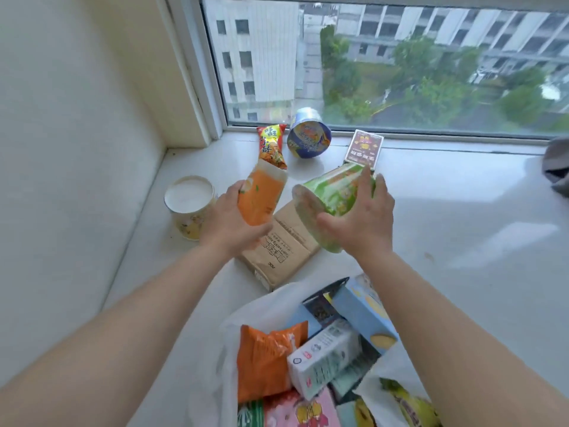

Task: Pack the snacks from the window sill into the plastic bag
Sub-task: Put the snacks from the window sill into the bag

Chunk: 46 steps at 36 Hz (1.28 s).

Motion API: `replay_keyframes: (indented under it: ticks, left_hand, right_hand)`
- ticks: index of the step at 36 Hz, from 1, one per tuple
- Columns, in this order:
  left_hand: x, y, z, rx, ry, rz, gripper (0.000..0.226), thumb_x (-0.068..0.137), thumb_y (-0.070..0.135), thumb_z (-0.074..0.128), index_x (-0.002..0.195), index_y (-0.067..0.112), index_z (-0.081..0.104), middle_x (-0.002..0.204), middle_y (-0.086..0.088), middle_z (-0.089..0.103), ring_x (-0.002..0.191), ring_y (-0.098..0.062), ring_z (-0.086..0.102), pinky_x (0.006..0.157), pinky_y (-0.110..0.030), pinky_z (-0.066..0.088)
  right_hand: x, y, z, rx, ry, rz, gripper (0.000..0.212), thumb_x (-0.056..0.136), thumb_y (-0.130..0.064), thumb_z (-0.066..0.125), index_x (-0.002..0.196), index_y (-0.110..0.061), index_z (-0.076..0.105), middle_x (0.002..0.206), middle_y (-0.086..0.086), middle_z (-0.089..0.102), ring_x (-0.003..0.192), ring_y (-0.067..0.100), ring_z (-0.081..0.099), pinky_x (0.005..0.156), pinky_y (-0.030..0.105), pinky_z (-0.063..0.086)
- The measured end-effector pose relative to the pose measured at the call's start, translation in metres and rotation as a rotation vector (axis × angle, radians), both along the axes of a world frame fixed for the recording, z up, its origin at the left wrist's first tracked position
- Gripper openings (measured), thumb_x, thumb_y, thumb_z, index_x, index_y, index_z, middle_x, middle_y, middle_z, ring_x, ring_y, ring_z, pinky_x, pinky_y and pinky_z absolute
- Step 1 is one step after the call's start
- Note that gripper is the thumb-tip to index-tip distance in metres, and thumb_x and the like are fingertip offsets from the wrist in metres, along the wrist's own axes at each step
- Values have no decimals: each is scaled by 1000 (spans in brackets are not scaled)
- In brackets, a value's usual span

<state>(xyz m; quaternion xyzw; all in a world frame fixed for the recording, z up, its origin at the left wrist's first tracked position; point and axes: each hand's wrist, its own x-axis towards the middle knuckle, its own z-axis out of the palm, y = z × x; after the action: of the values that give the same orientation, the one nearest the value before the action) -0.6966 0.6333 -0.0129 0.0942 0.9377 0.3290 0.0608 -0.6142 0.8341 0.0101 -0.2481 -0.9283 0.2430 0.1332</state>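
Both hands lifted, one snack each, above the sill.
Left hand [229,217] grips a light, floppy orange pouch [260,195] mid-body; right hand [361,217] spans the light, crushable green cup [331,200] round its wall.

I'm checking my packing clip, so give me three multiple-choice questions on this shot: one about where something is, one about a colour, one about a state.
1. Where is the blue cup?
A. in the bag
B. on the sill by the window
C. in the left hand

2. What colour is the pouch held by the left hand?
A. orange
B. purple
C. black

3. What is the right hand doing?
A. hanging idle
B. pressing the glass
C. gripping the green cup

Answers: 1 B, it lies on the sill near the glass. 2 A, its face is orange. 3 C, fingers wrap the tilted cup.
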Motion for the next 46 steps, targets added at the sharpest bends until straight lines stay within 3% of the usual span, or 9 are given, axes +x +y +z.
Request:
replay_keyframes:
  ticks: [5,9,16,21,26,29,34,39,46]
  left_hand:
    - [62,-19,25,141,-43,18,97,59,48,83,138,30,31,122,4,54,103,-18,54,86,-36,48]
    - [108,-19,34,204,-48,-1,93,59,48,82,136,30,33,113,9,53,97,-14,52,78,-29,41]
    - [187,-6,10,272,-192,-90,100,61,54,77,141,36,20,127,3,52,106,-17,55,87,-33,49]
    - [227,4,-8,100,3,-201,94,64,52,67,139,44,11,132,5,43,115,-19,46,89,-36,45]
    - [238,24,-2,-256,157,-402,93,72,40,70,136,48,4,129,-2,38,110,-24,39,79,-34,41]
    - [253,28,-6,-412,215,-508,93,74,29,71,138,49,6,137,-5,35,117,-28,36,96,-39,34]
    - [264,21,-19,-500,104,-484,100,70,43,73,140,49,3,135,-4,36,119,-29,37,95,-39,36]
    - [248,17,-16,-510,6,-470,94,72,57,64,142,47,3,131,-4,39,118,-29,39,85,-39,41]
    - [242,41,-14,-552,-101,-289,95,78,53,62,148,35,0,145,-7,30,129,-35,32,91,-47,42]
  right_hand:
    - [63,-16,22,-256,169,5,99,65,-42,74,147,-22,22,135,8,40,123,27,40,105,42,36]
    - [112,-22,36,-423,263,-70,92,59,-49,64,142,-28,32,112,-9,40,106,9,41,90,25,35]
    - [172,-14,41,-529,239,-211,92,58,-55,60,141,-29,33,132,3,49,119,20,47,95,32,38]
    - [204,-12,30,-522,253,-290,74,71,-44,71,135,-27,40,127,4,50,113,20,49,90,32,41]
    - [229,-2,30,-431,261,-455,72,71,-40,73,133,-21,42,133,6,42,120,26,44,102,45,40]
    - [245,9,30,-388,304,-480,71,69,-36,74,131,-21,43,131,7,42,120,26,44,102,42,39]
    - [259,16,29,-483,368,-492,67,74,-37,71,132,-26,41,133,6,42,116,22,47,90,31,37]
    - [257,1,28,-521,357,-414,66,73,-35,73,131,-27,42,130,3,43,115,18,47,93,32,42]
    - [260,-10,28,-518,356,-416,67,72,-37,73,130,-26,42,129,2,43,113,18,49,89,31,43]
